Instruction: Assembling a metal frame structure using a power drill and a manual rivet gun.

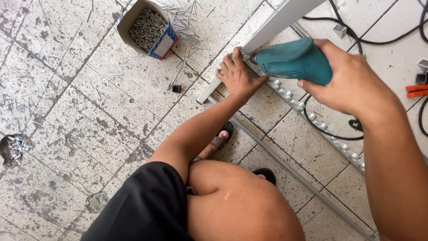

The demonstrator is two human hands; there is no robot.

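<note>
The right hand (352,82) covers the teal drill's (292,60) handle; its bit tip is hidden behind the left hand (238,76). The white metal frame (278,20) and orange pliers (417,90) run off the edges.

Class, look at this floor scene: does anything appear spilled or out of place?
Yes. Screws have spilled from the open box and lie scattered across the tiles. A small separate pile sits at the far left edge.

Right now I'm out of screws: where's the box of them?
The open cardboard box of screws sits on the tiled floor at upper left, left of the left hand.
</note>
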